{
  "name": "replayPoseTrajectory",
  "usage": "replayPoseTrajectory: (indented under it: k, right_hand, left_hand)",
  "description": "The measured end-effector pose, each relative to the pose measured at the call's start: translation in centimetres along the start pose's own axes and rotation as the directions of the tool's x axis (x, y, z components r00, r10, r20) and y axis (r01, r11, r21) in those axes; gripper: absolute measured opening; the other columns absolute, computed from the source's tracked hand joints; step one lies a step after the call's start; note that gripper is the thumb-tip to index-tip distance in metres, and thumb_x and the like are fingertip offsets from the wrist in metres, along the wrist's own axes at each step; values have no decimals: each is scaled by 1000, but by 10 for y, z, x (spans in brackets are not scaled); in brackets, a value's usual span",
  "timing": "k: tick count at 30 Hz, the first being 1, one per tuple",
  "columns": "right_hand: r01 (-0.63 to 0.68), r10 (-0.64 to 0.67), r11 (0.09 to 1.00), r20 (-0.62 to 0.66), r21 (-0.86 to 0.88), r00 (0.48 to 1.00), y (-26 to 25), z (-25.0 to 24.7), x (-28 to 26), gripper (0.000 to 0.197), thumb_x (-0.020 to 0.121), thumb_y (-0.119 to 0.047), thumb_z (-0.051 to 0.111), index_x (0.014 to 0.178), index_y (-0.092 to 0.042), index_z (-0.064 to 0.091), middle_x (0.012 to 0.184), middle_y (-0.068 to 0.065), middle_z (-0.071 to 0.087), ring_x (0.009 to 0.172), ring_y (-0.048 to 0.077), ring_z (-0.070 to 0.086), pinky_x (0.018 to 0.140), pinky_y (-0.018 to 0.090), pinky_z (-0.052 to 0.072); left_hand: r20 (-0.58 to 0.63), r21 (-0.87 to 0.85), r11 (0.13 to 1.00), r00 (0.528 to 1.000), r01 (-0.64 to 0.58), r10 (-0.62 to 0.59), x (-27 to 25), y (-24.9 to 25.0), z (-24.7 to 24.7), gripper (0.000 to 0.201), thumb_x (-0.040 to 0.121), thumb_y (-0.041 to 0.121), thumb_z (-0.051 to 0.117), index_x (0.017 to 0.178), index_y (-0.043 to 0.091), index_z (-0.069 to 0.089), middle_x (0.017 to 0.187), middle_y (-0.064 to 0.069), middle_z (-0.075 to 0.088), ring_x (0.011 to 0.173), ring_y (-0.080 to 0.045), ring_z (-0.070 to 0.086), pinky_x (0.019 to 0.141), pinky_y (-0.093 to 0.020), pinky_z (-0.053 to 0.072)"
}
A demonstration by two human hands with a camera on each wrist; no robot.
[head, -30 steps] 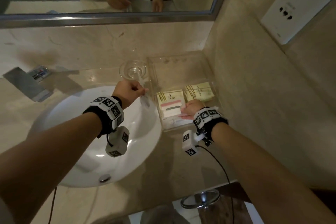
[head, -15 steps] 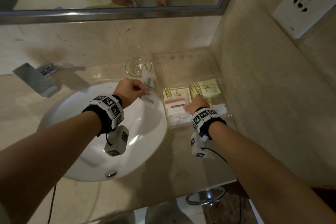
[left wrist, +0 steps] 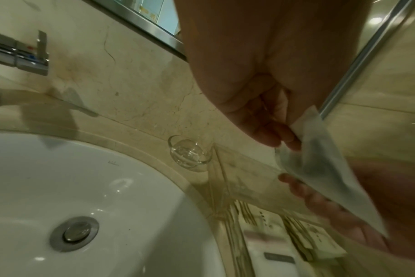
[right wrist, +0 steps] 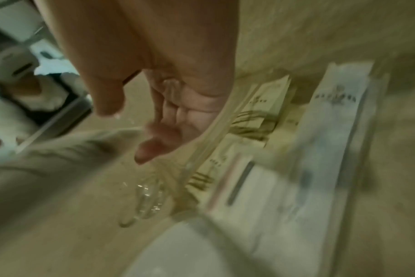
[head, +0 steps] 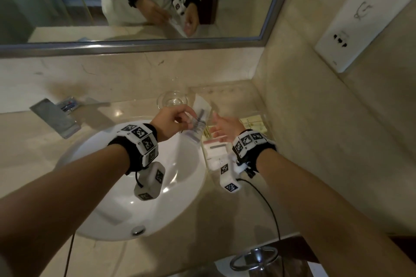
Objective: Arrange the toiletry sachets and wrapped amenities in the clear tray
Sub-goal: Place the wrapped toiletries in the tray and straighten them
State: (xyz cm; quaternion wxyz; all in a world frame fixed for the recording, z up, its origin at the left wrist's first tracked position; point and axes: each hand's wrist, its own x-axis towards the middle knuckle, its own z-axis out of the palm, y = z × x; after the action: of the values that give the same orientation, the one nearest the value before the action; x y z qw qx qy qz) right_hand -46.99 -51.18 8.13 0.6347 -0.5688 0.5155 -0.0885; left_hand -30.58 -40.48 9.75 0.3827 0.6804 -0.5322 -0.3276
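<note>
Marble counter: tray, glass dish.

Both forearms reach forward, each wrist banded with a black-and-white marker cuff. The left hand is raised, its fingers curled and pinching a thin wrapped sachet. Just right of the sachet, the right hand is spread palm-up, fingers relaxed, holding nothing

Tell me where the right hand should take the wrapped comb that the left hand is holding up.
Probably at the far upper end of the wrapped comb, coming in from the right. The left hand pinches its near lower part, so the top strip, tilted toward the clear tray, is free. The right hand is open beside it, palm facing the flat packet, suited to a thumb-and-finger pinch.
</note>
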Motion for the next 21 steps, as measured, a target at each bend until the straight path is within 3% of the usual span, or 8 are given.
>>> replayPoseTrajectory:
  k: [3, 6, 9, 11, 13, 15, 17, 21]
  right_hand:
    - [-17, 9, 993, 66, 117, 998, -7, 1, 1, 29, 89, -36, 60, 76, -10, 60, 63, 1, 54, 39, 8, 48, 40, 22, 46]
    - [1, -28, 984, 152, 176, 988, -9, 0, 2, 29, 87, -37, 61, 65, -18, 54, 52, -7, 44, 38, 6, 34, 33, 16, 30]
    - [40, -59, 980, 97, 194, 994, -15, -1, -2, 20, 86, -22, 63, 69, -17, 56, 56, -6, 46, 37, 3, 34, 32, 14, 28]
    - [73, -86, 979, 62, 192, 994, -17, -2, -3, 17, 87, -15, 63, 71, -16, 56, 54, -6, 46, 33, 1, 34, 31, 14, 28]
    - [95, -108, 965, 41, 243, 993, -15, -3, -1, 14, 87, -13, 62, 75, -16, 55, 52, -5, 44, 32, 1, 34, 30, 14, 28]
    - [94, -118, 934, 47, 344, 992, -14, -4, 0, 10, 88, -11, 60, 79, -14, 55, 46, -7, 46, 31, 2, 36, 30, 15, 30]
    - [90, -125, 914, 64, 395, 990, -13, -7, -2, 8, 89, -13, 58, 82, -11, 57, 41, -7, 47, 30, 2, 37, 29, 14, 30]
    - [67, -102, 912, 67, 404, 992, -12, -11, -6, 15, 92, -17, 55, 79, -9, 59, 40, -5, 49, 29, 3, 37, 29, 15, 30]
  left_hand:
    - [39, -136, 991, 999, -7, 12, -3, 8, 4, 39, 79, -15, 60, 84, 22, 53, 63, -2, 58, 54, 6, 56, 58, -5, 44]
    - [37, -172, 985, 999, 22, -16, -4, 12, 5, 36, 79, -20, 56, 78, 16, 50, 59, 2, 58, 53, 7, 57, 57, -4, 44]
    - [24, -36, 999, 999, 33, -32, -4, 8, 2, 23, 82, -12, 57, 79, 10, 54, 73, 1, 55, 66, -1, 56, 63, -4, 45]
    - [0, 39, 998, 998, 56, -56, -3, 5, 1, 20, 84, -4, 59, 77, 14, 58, 84, 0, 58, 73, -9, 53, 68, -9, 43]
    - [-18, 15, 992, 992, 127, -127, -1, 3, 1, 22, 85, 1, 60, 73, 19, 59, 86, 1, 59, 71, -9, 51, 66, -15, 40]
    - [4, -63, 976, 978, 208, -208, 1, 5, 3, 11, 85, 4, 61, 90, 13, 63, 85, 2, 54, 72, -10, 51, 66, -17, 42]
    - [10, -28, 979, 979, 204, -204, 4, 6, 6, 30, 81, 6, 67, 110, 8, 59, 95, 0, 52, 84, -17, 54, 77, -26, 48]
    - [70, 179, 976, 987, 127, -141, 6, 11, 13, 60, 70, 17, 79, 123, 9, 52, 112, -2, 52, 98, -20, 53, 89, -32, 47]
